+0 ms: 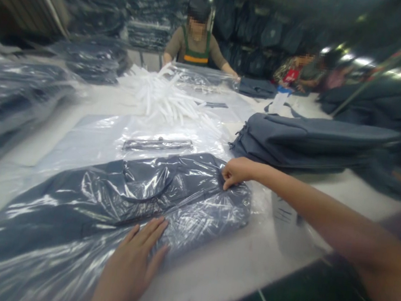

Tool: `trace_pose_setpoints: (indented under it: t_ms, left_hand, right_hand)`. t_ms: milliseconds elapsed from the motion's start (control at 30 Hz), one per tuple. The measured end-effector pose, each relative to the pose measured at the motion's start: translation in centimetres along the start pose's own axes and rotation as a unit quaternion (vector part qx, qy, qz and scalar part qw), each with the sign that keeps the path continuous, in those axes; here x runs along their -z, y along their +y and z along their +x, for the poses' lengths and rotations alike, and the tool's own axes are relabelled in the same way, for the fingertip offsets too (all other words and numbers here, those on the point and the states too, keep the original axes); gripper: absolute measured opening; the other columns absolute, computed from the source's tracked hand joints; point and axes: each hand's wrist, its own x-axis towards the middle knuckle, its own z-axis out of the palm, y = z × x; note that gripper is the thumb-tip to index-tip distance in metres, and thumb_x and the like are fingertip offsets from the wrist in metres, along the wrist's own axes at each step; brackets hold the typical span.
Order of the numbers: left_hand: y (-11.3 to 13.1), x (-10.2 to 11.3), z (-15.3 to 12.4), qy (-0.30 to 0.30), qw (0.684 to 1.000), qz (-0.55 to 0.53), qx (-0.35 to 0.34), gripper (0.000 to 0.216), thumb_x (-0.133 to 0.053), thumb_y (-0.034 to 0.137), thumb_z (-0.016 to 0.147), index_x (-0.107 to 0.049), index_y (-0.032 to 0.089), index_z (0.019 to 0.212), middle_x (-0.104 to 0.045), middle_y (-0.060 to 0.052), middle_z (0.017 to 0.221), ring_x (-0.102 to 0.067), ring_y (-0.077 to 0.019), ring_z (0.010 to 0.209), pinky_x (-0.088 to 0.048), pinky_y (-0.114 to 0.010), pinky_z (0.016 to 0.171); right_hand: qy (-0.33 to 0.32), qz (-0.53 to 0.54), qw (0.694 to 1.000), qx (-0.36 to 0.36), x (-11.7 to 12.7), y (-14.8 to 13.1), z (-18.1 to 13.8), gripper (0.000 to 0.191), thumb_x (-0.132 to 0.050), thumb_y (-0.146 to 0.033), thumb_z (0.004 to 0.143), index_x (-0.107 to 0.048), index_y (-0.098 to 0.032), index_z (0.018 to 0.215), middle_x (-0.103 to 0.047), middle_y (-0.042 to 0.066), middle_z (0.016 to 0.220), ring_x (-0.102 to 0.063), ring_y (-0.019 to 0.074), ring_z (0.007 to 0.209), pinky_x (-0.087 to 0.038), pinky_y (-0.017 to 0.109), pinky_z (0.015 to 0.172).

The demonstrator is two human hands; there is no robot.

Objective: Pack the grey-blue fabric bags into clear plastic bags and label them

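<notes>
A dark blue-grey bag in a clear plastic cover [102, 183] lies across the white table in front of me. My left hand [133, 259] rests flat on the near side of the cover, its fingers stretched out. At the bag's right end, my right hand [236, 171] is closed, with thumb and fingertips pinching the plastic cover. Glare on the creased film hides some of the bag's detail. Just beyond it are flat clear plastic bags [90, 133], with a dark strip [158, 143] visible among them.
Dark bags [313, 139] are stacked to the right. White strips [166, 96] lie in a heap farther back. Plastic-wrapped bags [14, 95] are piled at left. Across the table, a person in a green apron [198, 46] handles clear plastic. The table's near edge [272, 279] runs below my right arm.
</notes>
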Motion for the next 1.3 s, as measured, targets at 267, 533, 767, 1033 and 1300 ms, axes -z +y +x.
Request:
trace_pose_setpoints:
  t_ms: [267,533,767,1033,1300]
  left_hand:
    - [0.0,-0.2,0.2,0.005,1.0,0.003,-0.001,0.052,-0.045,0.046,0.097,-0.046,0.023,0.143,-0.053,-0.004,0.144,-0.056,-0.0229,0.128,-0.044,-0.044,0.109]
    - [-0.3,-0.6,0.4,-0.011,1.0,-0.014,0.009,0.052,-0.042,0.047,0.097,-0.049,0.021,0.142,-0.054,-0.005,0.144,-0.054,-0.0249,0.129,-0.043,-0.049,0.109]
    - [-0.8,-1.0,0.5,-0.006,1.0,-0.014,-0.015,0.054,-0.036,0.048,0.098,-0.049,0.02,0.143,-0.053,-0.008,0.145,-0.052,-0.0264,0.132,-0.039,-0.048,0.112]
    - [-1.3,-1.4,0.7,-0.011,1.0,-0.012,-0.02,0.056,-0.035,0.051,0.098,-0.049,0.019,0.142,-0.052,-0.009,0.145,-0.053,-0.0272,0.131,-0.039,-0.047,0.111]
    - [-1.4,-1.4,0.8,-0.018,1.0,-0.008,-0.024,0.055,-0.036,0.049,0.098,-0.049,0.018,0.142,-0.053,-0.009,0.145,-0.052,-0.0271,0.131,-0.04,-0.048,0.109]
  right_hand:
    - [0.093,0.146,0.985,-0.011,-0.7,4.1,-1.5,0.033,-0.066,-0.05,0.078,-0.071,-0.017,0.078,-0.071,0.002,0.069,-0.06,0.0147,0.062,-0.039,0.025,0.061]
    - [0.316,0.057,0.935,-0.153,-2.5,2.3,-10.0,0.031,-0.055,-0.049,0.088,-0.073,-0.026,0.098,-0.075,0.003,0.091,-0.066,0.0207,0.078,-0.041,0.029,0.067]
    - [0.445,0.186,0.773,-0.412,-15.1,3.5,-20.8,0.04,-0.058,-0.056,0.079,-0.073,-0.021,0.088,-0.068,0.012,0.121,-0.058,0.0331,0.12,-0.041,0.046,0.103]
    - [0.476,0.58,0.536,-0.386,-21.4,0.3,-21.2,0.037,-0.073,-0.054,0.066,-0.076,-0.02,0.081,-0.071,0.011,0.117,-0.059,0.0334,0.119,-0.049,0.047,0.095]
    - [0.578,0.627,0.397,-0.34,-19.9,-4.2,-22.3,0.032,-0.082,-0.044,0.063,-0.076,-0.022,0.086,-0.069,0.005,0.124,-0.059,0.0217,0.12,-0.053,0.027,0.088]
